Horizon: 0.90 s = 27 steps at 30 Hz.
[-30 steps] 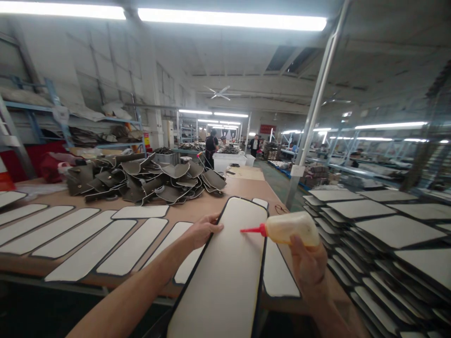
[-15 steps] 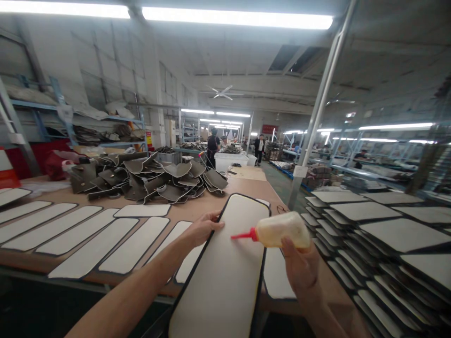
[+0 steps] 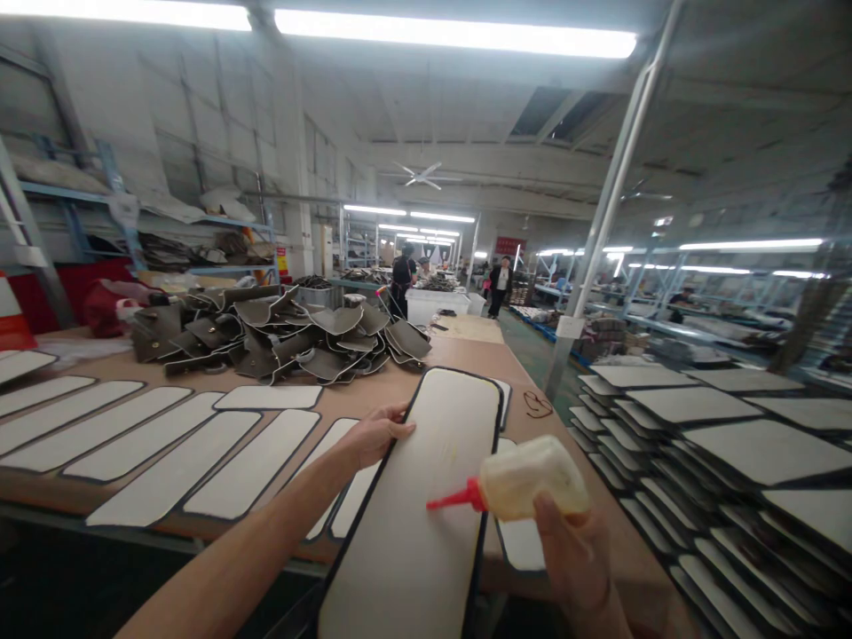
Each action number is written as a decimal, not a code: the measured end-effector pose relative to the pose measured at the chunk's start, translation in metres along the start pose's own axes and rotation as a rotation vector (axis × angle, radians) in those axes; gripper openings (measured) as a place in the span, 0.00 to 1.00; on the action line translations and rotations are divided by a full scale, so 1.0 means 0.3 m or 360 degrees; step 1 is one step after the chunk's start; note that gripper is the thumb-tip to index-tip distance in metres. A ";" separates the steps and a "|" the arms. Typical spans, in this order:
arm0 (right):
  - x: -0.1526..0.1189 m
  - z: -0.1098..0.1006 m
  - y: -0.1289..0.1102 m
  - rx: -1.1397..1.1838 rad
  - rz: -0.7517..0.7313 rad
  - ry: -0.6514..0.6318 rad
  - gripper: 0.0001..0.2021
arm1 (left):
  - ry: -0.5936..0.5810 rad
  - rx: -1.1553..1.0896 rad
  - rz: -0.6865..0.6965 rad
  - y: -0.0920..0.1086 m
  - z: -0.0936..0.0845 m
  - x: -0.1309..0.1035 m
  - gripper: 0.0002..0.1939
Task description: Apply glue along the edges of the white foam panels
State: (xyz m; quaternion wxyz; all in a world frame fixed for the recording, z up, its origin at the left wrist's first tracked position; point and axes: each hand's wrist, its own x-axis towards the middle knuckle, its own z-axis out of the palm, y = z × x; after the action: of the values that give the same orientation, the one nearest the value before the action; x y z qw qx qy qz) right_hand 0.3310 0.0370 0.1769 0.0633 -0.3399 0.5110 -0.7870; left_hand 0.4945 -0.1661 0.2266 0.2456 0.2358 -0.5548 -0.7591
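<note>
A long white panel with rounded corners and a dark border (image 3: 413, 497) is tilted up in front of me. My left hand (image 3: 381, 435) grips its left edge, thumb on the white face. In my right hand (image 3: 576, 541) is a squeeze bottle (image 3: 532, 479) of yellowish liquid, lying sideways with its red nozzle pointing left over the panel's middle. Whether the tip touches the surface I cannot tell. Faint yellowish marks show on the panel's upper part. Similar white panels (image 3: 177, 470) lie in a row on the brown table (image 3: 459, 355) to the left.
A heap of grey-brown pieces with pale edges (image 3: 286, 333) covers the table's back left. Stacks of dark-edged white panels (image 3: 765, 435) rise on the right. Eyeglasses (image 3: 538, 405) lie near the table's right edge. A metal post (image 3: 599, 213) stands behind. Two people are farther back.
My right hand has brought the bottle down and slightly left, so its nozzle points lower on the panel. The panel has shifted a little left. A distant person has come nearer.
</note>
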 end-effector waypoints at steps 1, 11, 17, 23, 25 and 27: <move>-0.024 -0.006 0.008 -0.0007 0.0063 -0.0048 0.18 | 0.0022 0.0014 0.0009 0.000 -0.006 0.001 0.27; -0.008 -0.007 0.012 0.0023 0.0101 0.0071 0.21 | -0.0064 -0.0011 -0.0007 -0.011 -0.032 -0.001 0.33; -0.059 -0.015 0.056 0.0028 0.0117 0.0098 0.27 | 0.0110 -0.0007 -0.0085 -0.049 -0.066 0.005 0.30; -0.114 -0.006 0.094 0.0266 0.0302 -0.0155 0.36 | 0.0311 -0.0064 -0.0206 -0.105 -0.107 0.032 0.30; -0.134 -0.002 0.097 0.0298 0.0331 -0.0052 0.37 | 0.0444 -0.0110 -0.0259 -0.134 -0.114 0.035 0.30; -0.139 0.002 0.100 0.0257 0.0327 0.0082 0.37 | 0.0538 -0.0169 -0.0282 -0.162 -0.118 0.027 0.28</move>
State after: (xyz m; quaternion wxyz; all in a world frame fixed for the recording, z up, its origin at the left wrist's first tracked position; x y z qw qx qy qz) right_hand 0.3555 0.0411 0.1320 0.1577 -0.2593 0.4796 -0.8233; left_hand 0.5051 -0.1842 0.1696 0.2797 0.3946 -0.4420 -0.7554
